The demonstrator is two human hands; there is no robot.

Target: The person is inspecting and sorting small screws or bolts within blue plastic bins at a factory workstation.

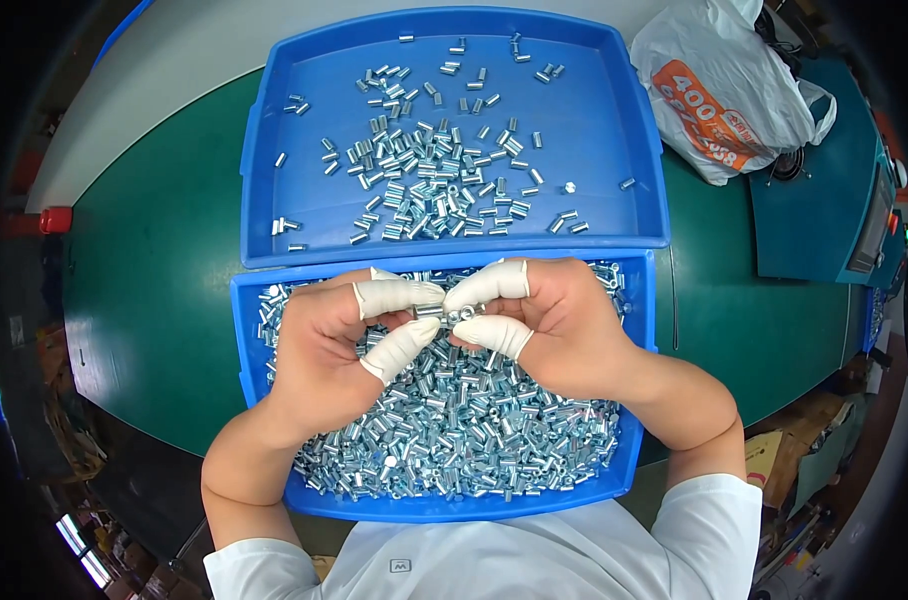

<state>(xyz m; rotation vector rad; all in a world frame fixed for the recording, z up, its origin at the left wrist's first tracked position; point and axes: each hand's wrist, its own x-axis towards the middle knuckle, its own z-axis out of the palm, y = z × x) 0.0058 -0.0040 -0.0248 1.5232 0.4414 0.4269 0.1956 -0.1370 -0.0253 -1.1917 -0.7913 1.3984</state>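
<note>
White shirt (494, 562): at the lower edge, closest to the view.
Left hand (319, 350): thumb and forefinger, in white finger covers (399, 293), make a narrow grip pinched on shiny metal cylinders (429, 311).
Right hand (579, 325): covered thumb and forefinger pinch too, nearly closed, with round ends showing between the tips; how many pieces cannot be told.
Held pieces: between both hands, above the lower blue tray (454, 510).
Handling: each cylinder looks light, stiff and hardly fragile; its smooth wall is probably slippery, so a hold across the barrel's sides should suit best.
Lower tray: heaped with similar cylinders.
Upper blue tray (574, 110): just beyond, with cylinders scattered and clustered mid-floor.
Worktop (154, 300): green, extending either side of the trays.
</note>
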